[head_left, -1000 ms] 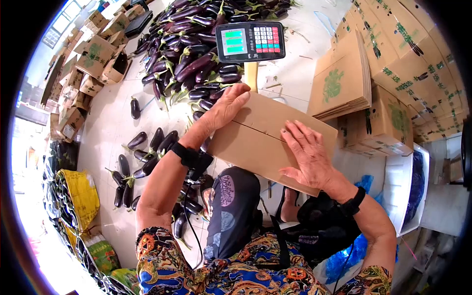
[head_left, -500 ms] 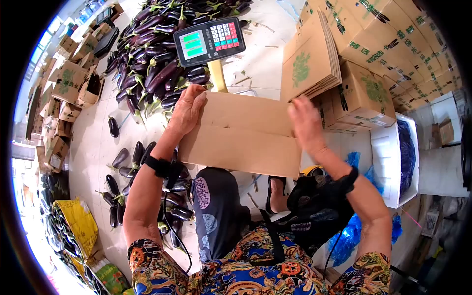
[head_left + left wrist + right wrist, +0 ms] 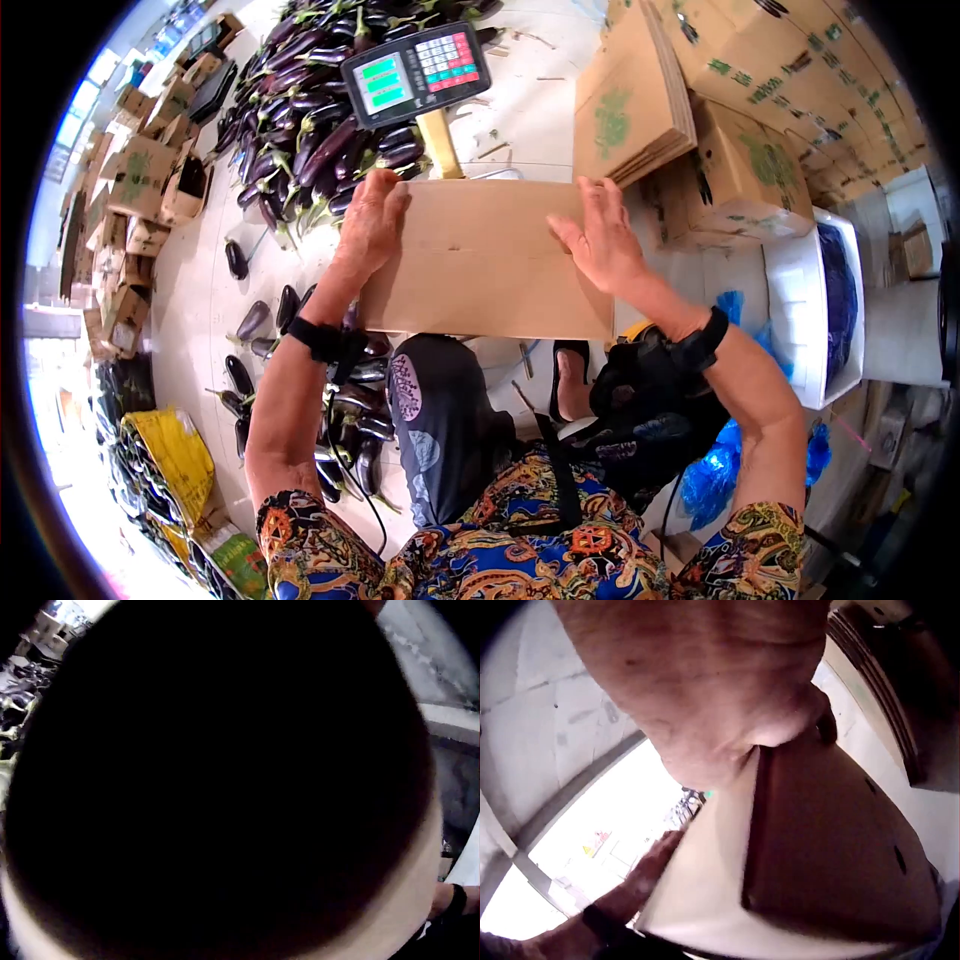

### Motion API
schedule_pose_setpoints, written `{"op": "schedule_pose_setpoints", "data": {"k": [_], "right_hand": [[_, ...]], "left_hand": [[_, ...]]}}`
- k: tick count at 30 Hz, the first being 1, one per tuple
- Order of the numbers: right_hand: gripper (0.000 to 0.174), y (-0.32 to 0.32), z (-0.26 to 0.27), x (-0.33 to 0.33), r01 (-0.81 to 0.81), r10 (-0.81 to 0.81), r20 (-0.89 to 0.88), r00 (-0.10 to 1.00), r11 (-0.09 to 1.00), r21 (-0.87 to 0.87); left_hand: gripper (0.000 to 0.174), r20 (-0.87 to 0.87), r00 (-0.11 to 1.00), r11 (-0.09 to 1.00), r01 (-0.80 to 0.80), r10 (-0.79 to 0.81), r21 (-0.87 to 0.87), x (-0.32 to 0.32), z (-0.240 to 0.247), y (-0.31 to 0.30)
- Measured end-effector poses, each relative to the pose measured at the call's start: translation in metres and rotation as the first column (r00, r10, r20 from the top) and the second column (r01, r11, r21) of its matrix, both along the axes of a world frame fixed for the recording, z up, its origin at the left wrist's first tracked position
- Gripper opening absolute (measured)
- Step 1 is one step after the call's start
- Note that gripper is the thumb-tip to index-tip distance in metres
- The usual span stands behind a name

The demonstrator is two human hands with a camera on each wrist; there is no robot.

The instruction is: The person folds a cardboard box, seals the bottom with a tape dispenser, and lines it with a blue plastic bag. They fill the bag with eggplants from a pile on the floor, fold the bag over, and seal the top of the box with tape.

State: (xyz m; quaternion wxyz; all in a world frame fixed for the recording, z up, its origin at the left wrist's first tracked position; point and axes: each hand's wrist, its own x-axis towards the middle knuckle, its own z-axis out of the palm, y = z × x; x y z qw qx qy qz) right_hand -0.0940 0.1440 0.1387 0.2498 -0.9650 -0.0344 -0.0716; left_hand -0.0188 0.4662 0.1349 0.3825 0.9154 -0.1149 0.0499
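Closest in, above the person's knee and lap, a plain cardboard box (image 3: 480, 265) is held up between both hands, its broad brown face turned to the head camera. The left hand (image 3: 370, 225) lies flat along the box's left end with its fingers straight. The right hand (image 3: 598, 240) presses on the right end with its fingers spread and unbent, so neither hand is clenched round the box. The right wrist view shows the heel of that hand against a cardboard edge, while the left wrist view is almost wholly dark. To handle the box well, I judge that the palms should stay flat on opposite ends with even pressure so the panels stay square rather than buckling at the seam. Loose eggplants (image 3: 355, 420) lie on the floor beside the knee. Just beyond the box stands a scale (image 3: 415, 72) with a lit display, and behind it a large heap of eggplants (image 3: 310, 140). To the right a white foam crate (image 3: 790, 300) holds something dark blue that cannot be made out. Past it are closed printed cartons (image 3: 750, 180) and a stack of flat ones (image 3: 635, 95). Far left, open cartons (image 3: 150, 175) stand about, and what is in them cannot be told.
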Motion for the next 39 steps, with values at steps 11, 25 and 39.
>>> {"op": "schedule_pose_setpoints", "data": {"k": [11, 25, 39], "right_hand": [[0.049, -0.256, -0.061, -0.081, 0.442, -0.15, -0.629, 0.763, 0.83, 0.339], [0.065, -0.224, -0.267, -0.201, 0.652, -0.628, -0.585, 0.513, 0.728, -0.21], [0.036, -0.188, -0.28, -0.177, -0.091, 0.055, -0.412, 0.909, 0.994, -0.068]], "left_hand": [[0.032, -0.059, 0.998, 1.0, 0.004, -0.003, 0.027, 0.011, -0.012, 0.012], [0.033, -0.079, 0.995, 0.998, 0.054, -0.055, -0.017, 0.007, 0.0, 0.007], [0.032, -0.025, 0.999, 0.999, 0.028, -0.028, 0.017, 0.004, -0.001, 0.008]]}}
